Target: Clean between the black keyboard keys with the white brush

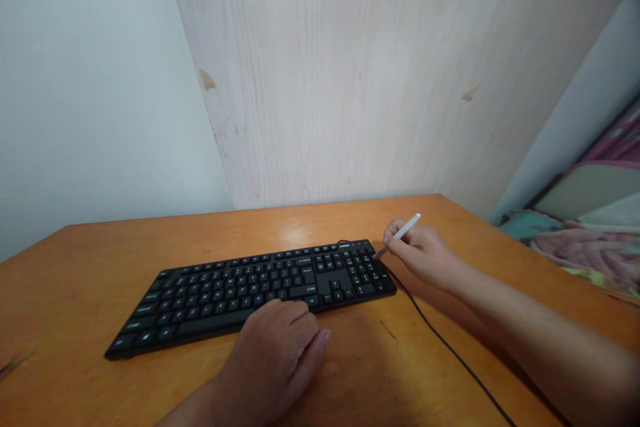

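Black corded keyboard (235, 287) has white-lettered keys.

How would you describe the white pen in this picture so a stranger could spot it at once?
On the orange desk lies a black keyboard. At its far right end, the right hand holds a slim white pen, its dark tip angled down toward the keys. Pale against the black keys and the black cable, it stands out at once.
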`<state>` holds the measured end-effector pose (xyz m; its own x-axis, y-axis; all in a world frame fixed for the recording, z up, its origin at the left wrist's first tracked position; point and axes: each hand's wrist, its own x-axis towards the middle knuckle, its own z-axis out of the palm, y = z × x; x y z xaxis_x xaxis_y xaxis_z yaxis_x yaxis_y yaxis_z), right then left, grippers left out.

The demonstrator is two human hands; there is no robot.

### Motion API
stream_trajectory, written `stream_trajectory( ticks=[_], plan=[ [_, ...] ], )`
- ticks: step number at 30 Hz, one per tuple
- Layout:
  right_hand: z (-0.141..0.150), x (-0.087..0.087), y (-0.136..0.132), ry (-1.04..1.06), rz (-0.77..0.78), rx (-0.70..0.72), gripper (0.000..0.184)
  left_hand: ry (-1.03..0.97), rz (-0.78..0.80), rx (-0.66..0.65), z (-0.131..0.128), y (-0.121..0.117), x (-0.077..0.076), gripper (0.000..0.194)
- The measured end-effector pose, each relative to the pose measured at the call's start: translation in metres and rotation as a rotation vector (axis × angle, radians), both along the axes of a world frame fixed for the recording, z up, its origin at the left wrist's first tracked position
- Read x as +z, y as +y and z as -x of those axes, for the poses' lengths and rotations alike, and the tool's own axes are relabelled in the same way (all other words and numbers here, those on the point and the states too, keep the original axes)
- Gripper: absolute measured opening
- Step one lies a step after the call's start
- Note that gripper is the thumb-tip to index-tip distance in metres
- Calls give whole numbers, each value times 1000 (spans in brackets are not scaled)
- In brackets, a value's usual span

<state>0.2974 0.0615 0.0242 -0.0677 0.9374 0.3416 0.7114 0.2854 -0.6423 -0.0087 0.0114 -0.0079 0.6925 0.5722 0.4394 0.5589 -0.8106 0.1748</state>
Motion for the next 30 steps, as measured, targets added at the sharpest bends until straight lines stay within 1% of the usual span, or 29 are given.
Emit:
stream_trajectory(
  ticks=[2, 5, 9, 12, 15, 18, 22, 24, 28, 30],
  plan=[
    [-1, -1, 1, -46, -6, 15, 16, -2, -2, 2, 0, 0, -1, 26],
    [-1, 2, -1, -76, 31, 47, 13, -3, -2, 3, 1, -1, -1, 26],
    [3, 9, -8, -8, 84, 69, 11, 5, -6, 6, 1, -1, -1, 25],
    [6, 12, -13, -16, 127, 105, 10, 0, -12, 6, 1, -1, 0, 26],
    [8, 13, -18, -4, 211, 154, 12, -1, -11, 5, 0, -1, 0, 25],
    [8, 13, -19, 53, 290, 196, 14, -2, -18, 6, 1, -1, -1, 26],
    [7, 12, -16, 95, 335, 192, 15, -3, -21, 9, 1, 0, -1, 26],
    [6, 11, -12, 82, 288, 154, 16, -1, -19, 9, 1, 0, -1, 25],
    [3, 9, -4, 25, 61, 45, 18, -7, -28, 4, 0, -1, 1, 26],
    [2, 8, -3, 2, 38, 41, 18, -12, -28, 2, 0, -1, 1, 26]
  ],
)
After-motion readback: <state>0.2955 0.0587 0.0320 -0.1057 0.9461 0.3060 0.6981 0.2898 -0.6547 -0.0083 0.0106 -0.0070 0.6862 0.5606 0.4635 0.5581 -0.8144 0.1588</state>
